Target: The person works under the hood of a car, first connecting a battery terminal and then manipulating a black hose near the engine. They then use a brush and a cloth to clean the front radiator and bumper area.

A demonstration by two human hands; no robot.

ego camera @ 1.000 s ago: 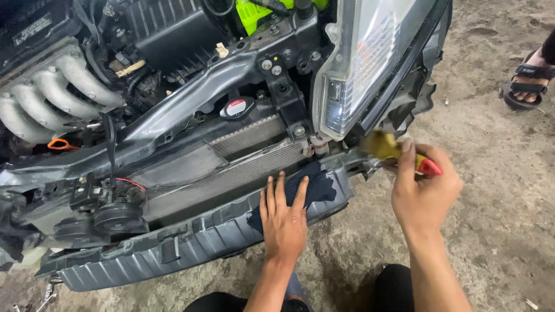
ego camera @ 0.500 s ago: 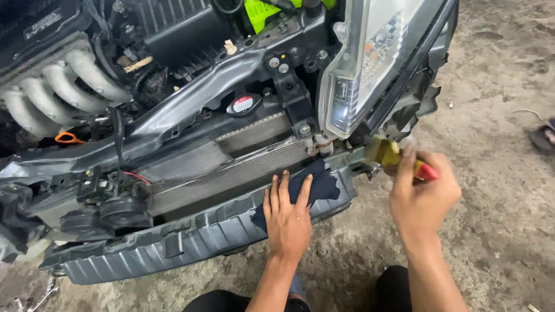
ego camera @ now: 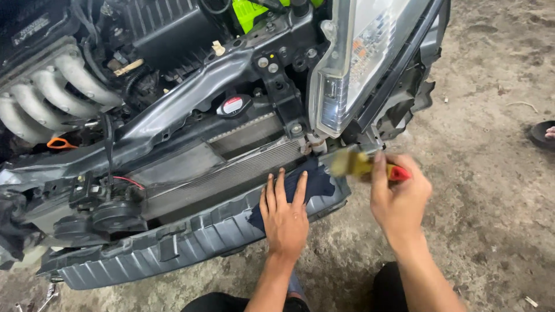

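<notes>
My left hand lies flat, fingers spread, on a dark blue cloth that drapes over the car's grey bumper beam. My right hand is closed around a brush with a red handle and yellowish bristles. The bristles are blurred and sit just under the headlight, at the right end of the radiator.
The car's front is stripped: intake manifold at upper left, radiator cap, horns at lower left. Bare concrete floor lies to the right. Another person's sandalled foot is at the right edge.
The brush tip has shifted slightly left toward the bracket under the headlight. My left hand stays on the cloth. The view has drifted, so the other person's foot sits lower at the right edge.
</notes>
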